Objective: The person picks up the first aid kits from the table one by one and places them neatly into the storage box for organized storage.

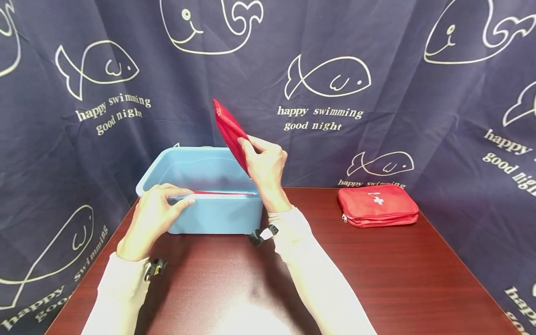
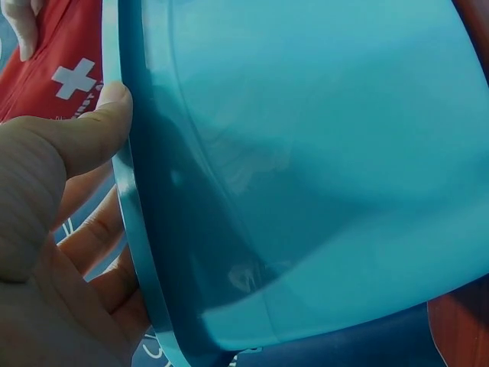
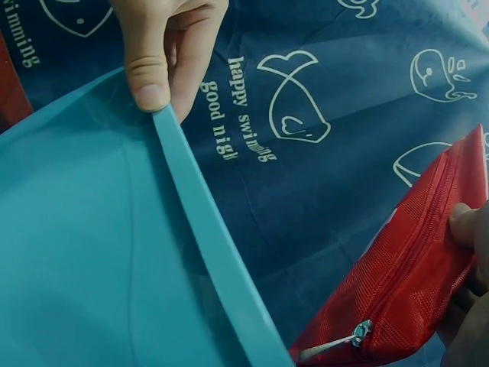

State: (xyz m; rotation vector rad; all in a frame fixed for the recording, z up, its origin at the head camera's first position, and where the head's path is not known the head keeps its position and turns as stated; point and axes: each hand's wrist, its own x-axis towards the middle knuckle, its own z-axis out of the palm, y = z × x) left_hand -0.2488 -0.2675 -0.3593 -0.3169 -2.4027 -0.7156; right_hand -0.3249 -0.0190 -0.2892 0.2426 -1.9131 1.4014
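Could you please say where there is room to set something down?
The widest bare table is in front of the resting pouch, beside the right sleeve. Another patch lies between that and the left sleeve, before the box. The box area is crowded: the left hand grips the rim and the right hand holds another pouch nearby.

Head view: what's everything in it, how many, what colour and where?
Table: one, brown, underneath.
Bin: one, blue, left of centre.
Raised pouch: one, red, near the bin's right end.
Table pouch: one, red, white cross, right side.
Strip: one, red, at bin's near rim.
Printed curtain: count unclear, dark blue, behind.
Wrist devices: two, dark, one per wrist.
Sleeves: two, white, on the forearms.
Left hand: one, bare, gripping the bin's near rim.
Right hand: one, bare, gripping the raised pouch.
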